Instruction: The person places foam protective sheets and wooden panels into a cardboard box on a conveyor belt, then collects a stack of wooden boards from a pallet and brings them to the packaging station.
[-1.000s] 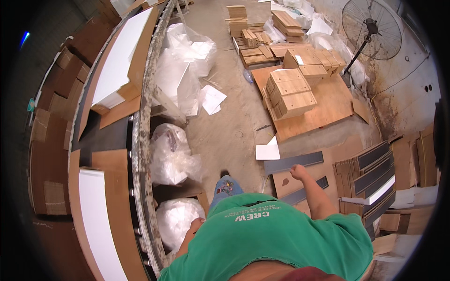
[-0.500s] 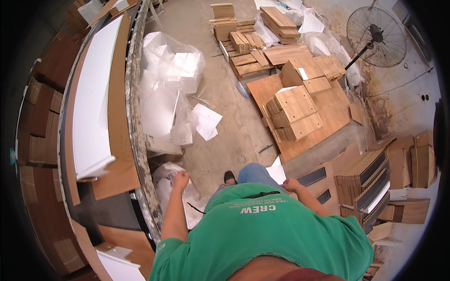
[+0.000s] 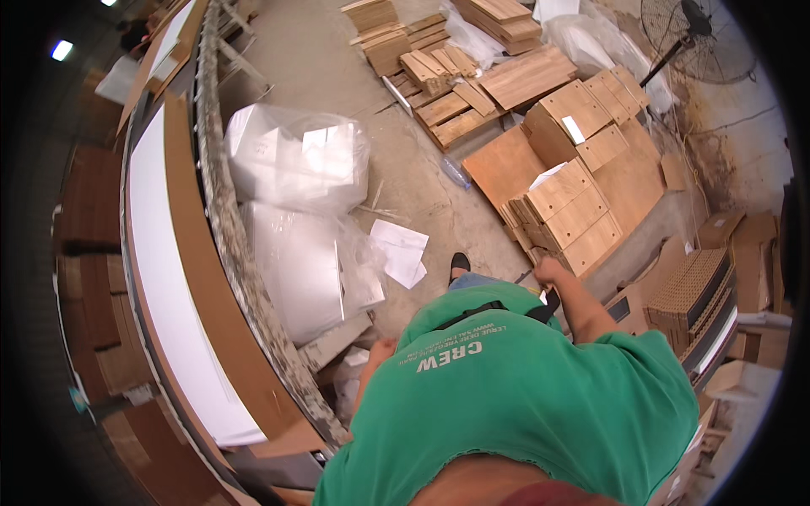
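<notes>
My right hand (image 3: 550, 271), its fingers curled in, is in front of the nearest stack of wooden panels (image 3: 567, 211); I cannot tell whether it touches them. A small dark, white and yellow item (image 3: 544, 297) shows just below that hand, too small to name. Low at my left side, my left hand (image 3: 382, 348) is partly hidden by my green shirt (image 3: 506, 396), so its fingers do not show clearly. Close by it lie plastic-wrapped white panels (image 3: 295, 270) on the floor. A shoe (image 3: 459, 265) of mine shows on the concrete, beside loose white sheets (image 3: 398, 251).
On the left runs a long conveyor with a worn rail (image 3: 221, 177), carrying white panels (image 3: 173, 278) and brown cardboard (image 3: 228, 329). A pallet of wooden boards (image 3: 447, 114) stands ahead. Flat cartons (image 3: 688, 282) are stacked right, with a fan (image 3: 699, 34) at the wall.
My view has turned and shifted forward along the conveyor. My right hand is now nearer the stacked wooden panels, and my left hand is lower and closer to my body.
</notes>
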The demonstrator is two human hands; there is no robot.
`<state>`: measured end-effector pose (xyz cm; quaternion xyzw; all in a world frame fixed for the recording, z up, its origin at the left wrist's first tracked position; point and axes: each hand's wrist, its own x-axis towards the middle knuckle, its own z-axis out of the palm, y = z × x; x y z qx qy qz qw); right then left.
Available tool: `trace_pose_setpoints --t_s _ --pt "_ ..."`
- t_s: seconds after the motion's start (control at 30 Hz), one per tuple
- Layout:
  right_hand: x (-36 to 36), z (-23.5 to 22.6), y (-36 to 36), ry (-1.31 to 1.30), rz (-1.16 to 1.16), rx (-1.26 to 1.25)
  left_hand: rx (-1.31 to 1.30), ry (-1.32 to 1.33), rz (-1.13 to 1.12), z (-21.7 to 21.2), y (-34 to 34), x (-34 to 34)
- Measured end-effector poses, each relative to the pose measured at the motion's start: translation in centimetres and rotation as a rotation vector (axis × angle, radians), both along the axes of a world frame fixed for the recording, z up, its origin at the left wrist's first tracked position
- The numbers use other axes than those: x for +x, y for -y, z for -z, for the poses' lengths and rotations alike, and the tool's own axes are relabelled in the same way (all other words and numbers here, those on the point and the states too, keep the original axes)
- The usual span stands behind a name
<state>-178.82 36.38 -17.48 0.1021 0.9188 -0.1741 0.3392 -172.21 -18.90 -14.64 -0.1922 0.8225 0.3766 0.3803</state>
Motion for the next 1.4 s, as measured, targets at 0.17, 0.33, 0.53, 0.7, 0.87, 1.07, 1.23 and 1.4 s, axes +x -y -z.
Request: trace_pose_setpoints --t_s 0.17,0.33,0.53,0.7,0.87,1.07,1.23,1.4 --pt "-15.4 -1.7 0.1 -0.127 0.017 -0.075 -0.288 0.059 0.100 1.8 5.0 -2.7" --pt "-26.1 -5.9 1.4 -0.137 0.185 -0.140 -0.173 0.068 -0.119 -1.1 2.7 -15.3" --pt "-29.6 -1.1 2.9 -0.031 0.174 -0.026 0.113 -0.001 -0.043 2.6 2.4 -31.8" --pt "-27.9 0.6 3.4 0.386 0.181 0.038 -0.049 -0.101 0.180 0.1 2.4 -49.1" --pt "-33.0 -2.9 4.8 0.226 0.360 0.014 -0.182 -0.208 0.369 0.0 4.9 -66.1" --pt "-47.9 -11.6 8.6 0.004 0.583 -0.134 -0.240 -0.284 0.476 -2.5 2.0 -77.4" --pt "-52.2 -10.4 9.3 -0.026 0.552 -0.150 0.001 -0.301 0.395 -0.8 -3.2 -78.6" --pt "-51.1 -3.8 7.0 0.137 0.504 -0.157 0.040 -0.152 0.521 -2.6 -6.9 -75.8"
